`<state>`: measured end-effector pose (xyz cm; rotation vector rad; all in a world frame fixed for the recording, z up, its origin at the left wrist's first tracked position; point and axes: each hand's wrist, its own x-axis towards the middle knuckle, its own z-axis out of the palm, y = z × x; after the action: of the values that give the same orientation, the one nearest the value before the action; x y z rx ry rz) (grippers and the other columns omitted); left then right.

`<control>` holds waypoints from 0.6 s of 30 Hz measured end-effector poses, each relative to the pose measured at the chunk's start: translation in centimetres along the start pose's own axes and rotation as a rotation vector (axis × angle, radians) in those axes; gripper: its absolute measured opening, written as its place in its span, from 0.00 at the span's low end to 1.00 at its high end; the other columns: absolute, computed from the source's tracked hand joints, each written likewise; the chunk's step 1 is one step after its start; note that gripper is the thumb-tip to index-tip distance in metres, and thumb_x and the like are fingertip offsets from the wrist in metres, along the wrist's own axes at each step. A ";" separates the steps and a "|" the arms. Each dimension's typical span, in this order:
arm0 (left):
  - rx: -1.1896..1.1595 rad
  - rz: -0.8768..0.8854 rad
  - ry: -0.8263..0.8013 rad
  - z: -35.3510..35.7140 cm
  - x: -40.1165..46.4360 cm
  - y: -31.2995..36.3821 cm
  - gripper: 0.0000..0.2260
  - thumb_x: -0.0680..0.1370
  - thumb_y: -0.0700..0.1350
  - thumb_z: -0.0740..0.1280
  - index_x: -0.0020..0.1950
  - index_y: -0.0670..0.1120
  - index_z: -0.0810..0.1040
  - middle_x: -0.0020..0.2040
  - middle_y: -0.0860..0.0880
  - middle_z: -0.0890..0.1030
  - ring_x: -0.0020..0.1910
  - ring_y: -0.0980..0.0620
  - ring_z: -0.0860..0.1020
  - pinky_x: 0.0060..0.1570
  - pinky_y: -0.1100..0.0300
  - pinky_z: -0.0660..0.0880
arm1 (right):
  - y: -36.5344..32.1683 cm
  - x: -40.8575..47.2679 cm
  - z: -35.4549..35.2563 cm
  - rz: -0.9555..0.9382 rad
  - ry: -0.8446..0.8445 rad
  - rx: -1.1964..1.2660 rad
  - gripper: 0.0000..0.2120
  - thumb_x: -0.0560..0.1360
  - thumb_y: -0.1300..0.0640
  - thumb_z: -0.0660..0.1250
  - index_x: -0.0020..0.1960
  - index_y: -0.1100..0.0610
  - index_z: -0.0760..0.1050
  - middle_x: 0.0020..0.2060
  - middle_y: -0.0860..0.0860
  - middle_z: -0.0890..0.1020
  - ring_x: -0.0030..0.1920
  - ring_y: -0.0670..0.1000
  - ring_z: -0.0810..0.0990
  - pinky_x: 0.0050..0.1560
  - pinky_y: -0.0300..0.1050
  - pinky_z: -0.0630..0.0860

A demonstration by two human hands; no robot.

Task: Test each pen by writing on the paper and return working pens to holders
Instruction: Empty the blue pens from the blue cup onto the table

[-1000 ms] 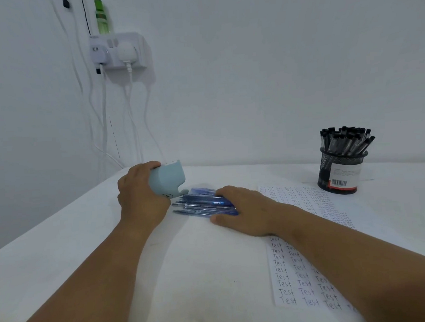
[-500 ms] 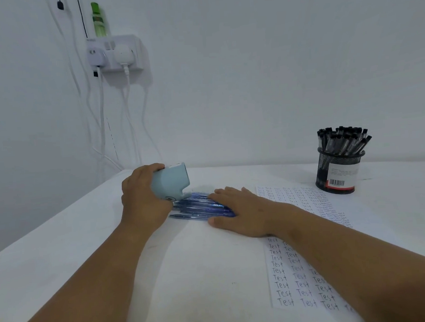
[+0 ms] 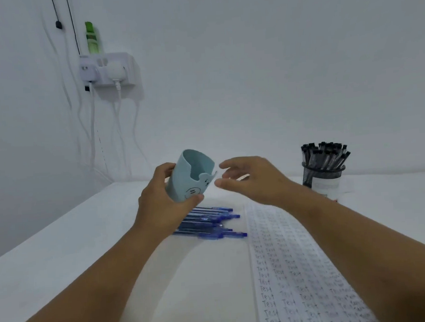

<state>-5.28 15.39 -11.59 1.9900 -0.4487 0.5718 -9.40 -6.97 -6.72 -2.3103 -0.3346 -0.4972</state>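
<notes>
left hand: the left hand (image 3: 159,203) grips the pale blue holder (image 3: 191,175) from its left side, fingers curled behind it and thumb across the near lower edge.
pale blue holder: held above the bench (image 3: 63,242), tilted with its open mouth up and leaning left; a small face is drawn on its side; nothing shows inside it.
right hand: the right hand (image 3: 251,178) hovers just right of the holder, fingers loosely spread and lightly bent, holding nothing; whether a fingertip touches the holder's rim i cannot tell.
blue pens: a pile of blue pens (image 3: 209,222) lies flat on the bench, below the holder and just right of the left wrist, tips pointing right.
paper: a long paper (image 3: 286,267) with rows of the word "test" lies right of the pens, partly under the right forearm.
black mesh holder: the black mesh holder (image 3: 323,179) stands upright at the far right, packed with black pens (image 3: 325,153).
wall: a white socket block (image 3: 108,69) with plugs and hanging cables sits far left.
</notes>
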 end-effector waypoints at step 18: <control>-0.299 -0.249 -0.265 17.9 2.0 7.8 0.31 0.70 0.47 0.80 0.70 0.48 0.71 0.62 0.53 0.78 0.57 0.51 0.80 0.49 0.58 0.78 | 15.1 -8.9 -10.9 0.332 0.543 -0.057 0.16 0.66 0.50 0.81 0.46 0.49 0.76 0.41 0.48 0.80 0.35 0.48 0.77 0.35 0.40 0.74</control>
<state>-4.11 -4.25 -12.20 1.8016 -0.4115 0.0773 -14.36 -26.06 -12.80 -2.1189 0.3217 -0.9337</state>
